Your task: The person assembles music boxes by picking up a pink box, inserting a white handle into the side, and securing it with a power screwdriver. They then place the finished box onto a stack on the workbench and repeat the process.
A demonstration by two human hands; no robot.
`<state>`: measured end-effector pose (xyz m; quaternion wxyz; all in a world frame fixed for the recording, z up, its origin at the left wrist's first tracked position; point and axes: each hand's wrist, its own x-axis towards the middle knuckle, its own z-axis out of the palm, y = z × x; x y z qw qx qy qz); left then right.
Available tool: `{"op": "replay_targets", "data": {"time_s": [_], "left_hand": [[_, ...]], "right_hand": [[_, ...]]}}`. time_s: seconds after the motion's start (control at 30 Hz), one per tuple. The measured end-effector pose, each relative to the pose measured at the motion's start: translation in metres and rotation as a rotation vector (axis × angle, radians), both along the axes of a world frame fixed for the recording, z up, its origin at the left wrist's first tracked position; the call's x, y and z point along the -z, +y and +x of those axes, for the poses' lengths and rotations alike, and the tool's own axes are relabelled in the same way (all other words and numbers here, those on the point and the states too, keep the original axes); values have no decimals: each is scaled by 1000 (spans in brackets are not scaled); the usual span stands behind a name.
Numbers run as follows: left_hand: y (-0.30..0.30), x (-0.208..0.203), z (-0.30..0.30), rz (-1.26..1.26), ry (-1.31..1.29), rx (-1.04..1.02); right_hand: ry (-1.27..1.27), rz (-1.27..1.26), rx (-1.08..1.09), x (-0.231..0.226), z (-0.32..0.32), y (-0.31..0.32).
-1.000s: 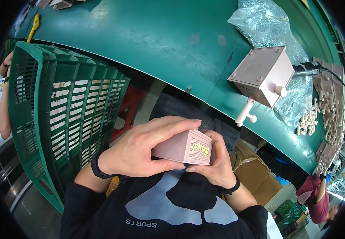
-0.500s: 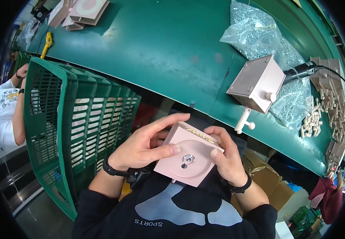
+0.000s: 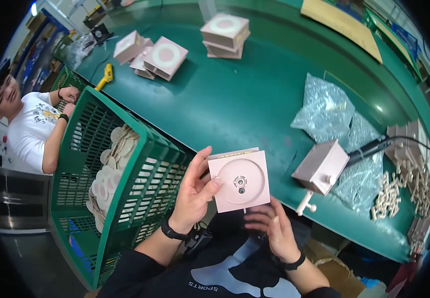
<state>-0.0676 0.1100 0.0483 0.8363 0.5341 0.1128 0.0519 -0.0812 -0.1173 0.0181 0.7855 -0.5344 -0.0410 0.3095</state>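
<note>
My left hand is closed on the left side of a pale pink square box, thumb on its front face. That face has a round recess with a small metal fitting and a dark hole in it. A thin pin sticks out of the box's lower edge. Just below the box's lower right corner is my right hand, apart from it, fingers loosely spread and holding nothing. On the bench to the right lies another pink box with a knob and a small pale crank handle beside it.
A green crate holding pale round discs stands at left, a person beyond it. Pink boxes and a yellow tool lie farther back. Plastic bags, a black corded tool and pale pegs are right.
My right hand has let go of the box and dropped below it. The left hand has raised the box and turned it more upright. The view has shifted, showing more bench and crate.
</note>
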Motion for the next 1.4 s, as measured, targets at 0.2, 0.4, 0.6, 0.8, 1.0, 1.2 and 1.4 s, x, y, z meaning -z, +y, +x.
{"op": "replay_targets", "data": {"time_s": [0.2, 0.4, 0.6, 0.8, 1.0, 1.2, 1.4], "left_hand": [[13, 5, 23, 55, -112, -87], [30, -33, 52, 22, -245, -215], [63, -116, 22, 53, -426, -363], [151, -154, 13, 108, -243, -549], [277, -113, 53, 143, -48, -906], [396, -55, 90, -151, -173, -934], [442, -27, 105, -107, -151, -1079]], "right_hand": [[130, -2, -39, 4, 1, -4], [263, -14, -67, 16, 5, 5], [232, -32, -80, 0, 5, -1], [229, -72, -209, 17, 11, -21], [251, -110, -212, 20, 17, -21], [196, -118, -138, 23, 9, -14], [199, -199, -55, 13, 2, -9]]}}
